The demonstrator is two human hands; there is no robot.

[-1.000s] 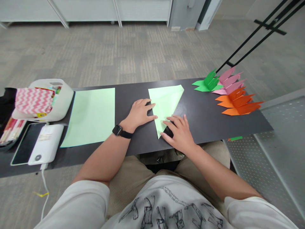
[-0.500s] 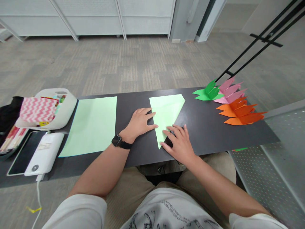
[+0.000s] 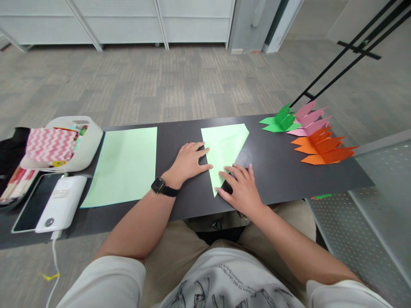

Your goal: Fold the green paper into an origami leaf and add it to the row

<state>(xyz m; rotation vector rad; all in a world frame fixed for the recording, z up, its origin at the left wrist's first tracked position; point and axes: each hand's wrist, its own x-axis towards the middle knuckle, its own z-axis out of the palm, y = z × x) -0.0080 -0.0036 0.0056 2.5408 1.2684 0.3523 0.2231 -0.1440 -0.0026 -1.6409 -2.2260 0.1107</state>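
Note:
A folded light-green sheet of paper [image 3: 221, 147] lies on the dark table, with a narrow point toward me and its slanted edge on the right. My left hand [image 3: 189, 162] rests flat with spread fingers, their tips on the paper's left edge. Fingers apart, my right hand [image 3: 242, 188] touches the lower right edge near the narrow point. Neither hand grips anything. To the left lies a larger flat stack or sheet of light-green paper [image 3: 125, 167], apart from my hands.
At the table's right end stand folded paper shapes: green [image 3: 282, 119], pink [image 3: 310, 119] and orange [image 3: 323, 147]. On the left are a white basket [image 3: 91, 147], a phone [image 3: 35, 203] and a white power bank [image 3: 62, 203] with a cable. A black metal frame [image 3: 349, 53] rises behind the right end.
The whole view has shifted slightly. Both hands stay in nearly the same place on the folded paper, and its shape looks unchanged.

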